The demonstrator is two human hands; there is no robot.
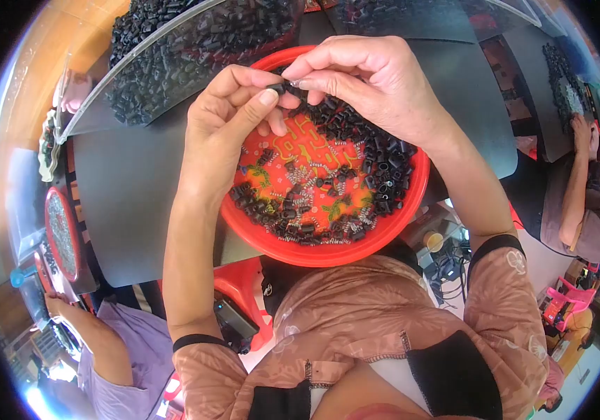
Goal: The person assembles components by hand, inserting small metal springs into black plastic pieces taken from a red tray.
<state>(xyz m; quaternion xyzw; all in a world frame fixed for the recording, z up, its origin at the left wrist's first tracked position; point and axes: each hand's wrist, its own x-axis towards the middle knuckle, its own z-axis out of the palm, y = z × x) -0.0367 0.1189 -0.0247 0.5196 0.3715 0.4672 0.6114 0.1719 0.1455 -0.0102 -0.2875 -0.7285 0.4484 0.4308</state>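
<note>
Over the far rim of a round red tray (328, 257), my two hands meet with their fingertips close together. My left hand (233, 112) pinches a small black plastic part (277, 89) between thumb and index finger. Thumb and index finger of my right hand (373, 84) are pressed together beside that part; a tiny silvery bit shows at their tips, too small to name. Inside the tray, many small black plastic parts (391, 164) lie heaped along the right and near sides. Small metal springs (302, 198) are scattered among them on the patterned red bottom.
Behind the tray, a clear-walled bin (174, 77) holds a large pile of black parts. The dark table (132, 203) extends to both sides. At left, a person in a purple shirt (128, 350) sits near another red tray (60, 234); a second person (580, 203) works at right.
</note>
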